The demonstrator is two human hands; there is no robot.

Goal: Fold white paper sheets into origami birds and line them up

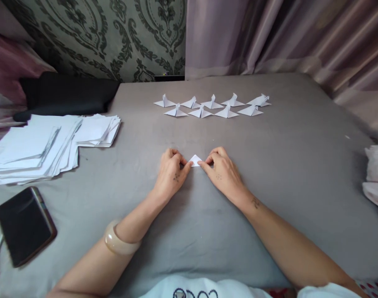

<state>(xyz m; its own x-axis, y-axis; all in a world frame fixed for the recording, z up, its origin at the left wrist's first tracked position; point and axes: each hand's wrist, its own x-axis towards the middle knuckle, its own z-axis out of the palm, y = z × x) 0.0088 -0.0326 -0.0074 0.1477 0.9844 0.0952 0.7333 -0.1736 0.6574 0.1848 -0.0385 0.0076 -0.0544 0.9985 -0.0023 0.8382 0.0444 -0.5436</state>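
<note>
Between my two hands is a small folded piece of white paper (195, 159), its point turned away from me. My left hand (174, 169) pinches its left corner between thumb and fingers. At the right corner, my right hand (222, 169) grips the paper the same way, thumb on top. The paper is just above or on the grey cloth; I cannot tell which. Beyond my hands stand two rows of folded white paper birds (201, 111), with wings spread and necks raised.
Stacks of white paper sheets (37, 140) lie at the left on the grey cloth-covered table (300, 165). Nearer me is a dark phone (26, 225) with a white cable. Black fabric (68, 93) sits at the back left, and bunched white material (376, 174) at the right edge.
</note>
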